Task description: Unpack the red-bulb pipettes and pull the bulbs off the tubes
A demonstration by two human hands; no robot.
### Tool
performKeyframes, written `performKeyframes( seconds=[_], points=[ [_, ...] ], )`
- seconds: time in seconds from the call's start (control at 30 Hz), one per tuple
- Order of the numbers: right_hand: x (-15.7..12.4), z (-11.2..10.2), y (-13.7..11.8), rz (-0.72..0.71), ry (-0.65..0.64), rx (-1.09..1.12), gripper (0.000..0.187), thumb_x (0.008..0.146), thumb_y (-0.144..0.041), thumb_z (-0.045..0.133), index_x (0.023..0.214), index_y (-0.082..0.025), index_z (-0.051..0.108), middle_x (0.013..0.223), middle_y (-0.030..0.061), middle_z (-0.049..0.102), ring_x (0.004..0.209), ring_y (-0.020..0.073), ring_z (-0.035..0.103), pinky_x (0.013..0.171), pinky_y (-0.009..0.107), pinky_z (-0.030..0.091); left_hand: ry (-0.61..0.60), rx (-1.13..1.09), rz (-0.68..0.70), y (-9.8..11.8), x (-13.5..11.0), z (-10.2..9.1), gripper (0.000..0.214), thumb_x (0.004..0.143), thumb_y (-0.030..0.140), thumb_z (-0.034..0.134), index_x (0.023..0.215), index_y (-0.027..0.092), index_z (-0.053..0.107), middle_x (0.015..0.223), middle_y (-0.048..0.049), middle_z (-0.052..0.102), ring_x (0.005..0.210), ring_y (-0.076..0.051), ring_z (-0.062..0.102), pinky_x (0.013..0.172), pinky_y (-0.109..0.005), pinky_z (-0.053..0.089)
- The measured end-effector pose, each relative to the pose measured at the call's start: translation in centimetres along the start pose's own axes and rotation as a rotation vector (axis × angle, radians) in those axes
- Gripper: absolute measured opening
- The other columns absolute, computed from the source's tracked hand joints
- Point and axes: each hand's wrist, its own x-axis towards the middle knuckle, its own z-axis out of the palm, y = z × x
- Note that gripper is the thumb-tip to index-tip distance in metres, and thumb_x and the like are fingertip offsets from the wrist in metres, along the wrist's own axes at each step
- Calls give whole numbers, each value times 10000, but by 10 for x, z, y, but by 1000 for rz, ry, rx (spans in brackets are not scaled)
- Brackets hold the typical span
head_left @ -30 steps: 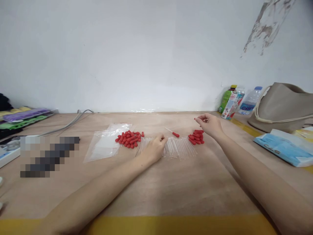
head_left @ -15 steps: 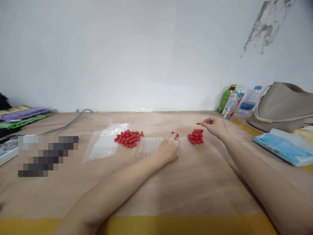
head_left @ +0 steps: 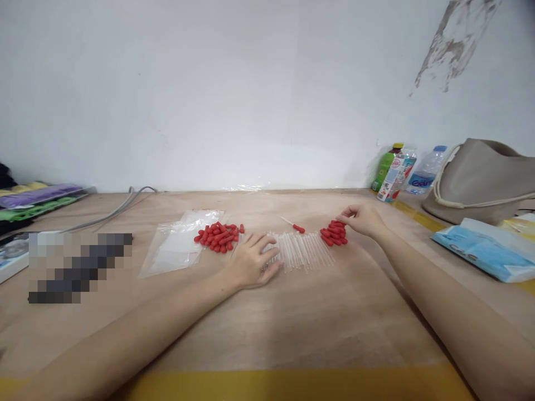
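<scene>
My left hand (head_left: 256, 260) rests low over a row of clear thin glass tubes (head_left: 303, 250), its fingers spread apart. It covers the row's left part. My right hand (head_left: 363, 219) is at the back right of a small pile of red rubber bulbs (head_left: 333, 236), thumb and fingertips pinched on a red bulb (head_left: 339, 223) at the pile's top edge. Behind the tubes lies a dropper (head_left: 298, 228), a red bulb with a pale thin tube in it. A bigger heap of red bulbs (head_left: 217, 237) sits left of the tubes.
Clear plastic bags (head_left: 173, 250) lie left of the heap. A cable (head_left: 112, 210) runs along the back left. Bottles (head_left: 387, 172), a grey-beige bag (head_left: 480, 181) and a blue tissue pack (head_left: 480, 250) stand or lie at the right. A wall closes off the table's back.
My left hand has let go of the dropper and moved left and down, spreading its fingers over the tubes. The red bulb in my right hand has come down to the small pile.
</scene>
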Motion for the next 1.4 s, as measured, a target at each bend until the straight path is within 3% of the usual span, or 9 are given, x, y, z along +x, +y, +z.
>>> performKeyframes(
  seconds=[0.17, 0.4, 0.57, 0.77, 0.9, 1.03, 1.13, 1.27, 1.4],
  points=[
    [0, -2, -5, 58, 71, -26, 345, 700, -529, 514, 683, -219, 663, 605, 27, 630, 589, 177, 552, 527, 279, 346, 51, 3, -144, -22, -29, -21, 139, 805, 241, 517, 820, 197, 648, 921, -61, 607, 870, -204, 519, 764, -371, 417],
    [-9, -2, -41, -40, 145, 6, 299, 743, -457, 491, 698, -208, 650, 638, 29, 638, 624, 176, 563, 549, 273, 350, 11, -84, -229, -23, -29, -14, 161, 822, 236, 499, 810, 189, 653, 903, -57, 591, 840, -185, 514, 785, -374, 414],
    [-15, 15, -89, -200, -15, -160, 264, 750, -406, 488, 655, -228, 658, 722, 36, 663, 723, 196, 575, 666, 316, 351, -2, -81, -233, -22, -29, -12, 165, 821, 237, 501, 812, 188, 658, 907, -61, 591, 862, -196, 514, 788, -383, 407],
    [-10, 45, -122, -110, -205, -291, 270, 675, -410, 572, 505, -205, 617, 551, 52, 604, 637, 212, 566, 719, 404, 345, -25, -76, -242, -22, -30, -14, 183, 830, 248, 481, 800, 192, 653, 898, -58, 598, 835, -187, 521, 789, -385, 408],
    [-5, 57, -125, -35, -228, -313, 161, 605, -326, 653, 531, -190, 610, 530, 52, 586, 616, 214, 566, 665, 384, 361, -35, -88, -236, -22, -30, -12, 175, 828, 246, 486, 787, 193, 648, 903, -53, 600, 846, -190, 522, 782, -382, 405],
    [-12, 55, -128, -61, -136, -291, 168, 746, -305, 540, 681, -168, 613, 649, 79, 625, 690, 225, 575, 711, 402, 339, -33, -96, -234, -23, -30, -11, 160, 827, 243, 490, 811, 196, 643, 909, -52, 598, 853, -191, 525, 793, -385, 405],
    [-30, 46, -126, -227, 0, -228, 188, 834, -313, 460, 837, -169, 581, 800, 63, 649, 798, 199, 566, 816, 399, 294, 19, -87, -232, -24, -30, -12, 194, 821, 243, 501, 974, 195, 610, 975, -68, 584, 912, -206, 520, 836, -396, 406],
    [-67, 32, -107, -654, 276, -158, 206, 839, -308, 508, 974, -161, 560, 795, 47, 655, 799, 185, 551, 843, 376, 268, 123, -35, -228, -23, -29, -13, 409, 804, 255, 527, 1202, 182, 470, 1152, -111, 513, 1092, -249, 452, 932, -431, 371],
    [-100, 25, -88, -831, 352, -122, 121, 838, -266, 521, 879, -194, 609, 741, 18, 644, 720, 148, 524, 821, 353, 279, 104, -15, -164, -14, -24, -10, 469, 809, 274, 533, 1257, 195, 419, 1276, -117, 447, 1198, -262, 386, 990, -451, 328]
  ],
)
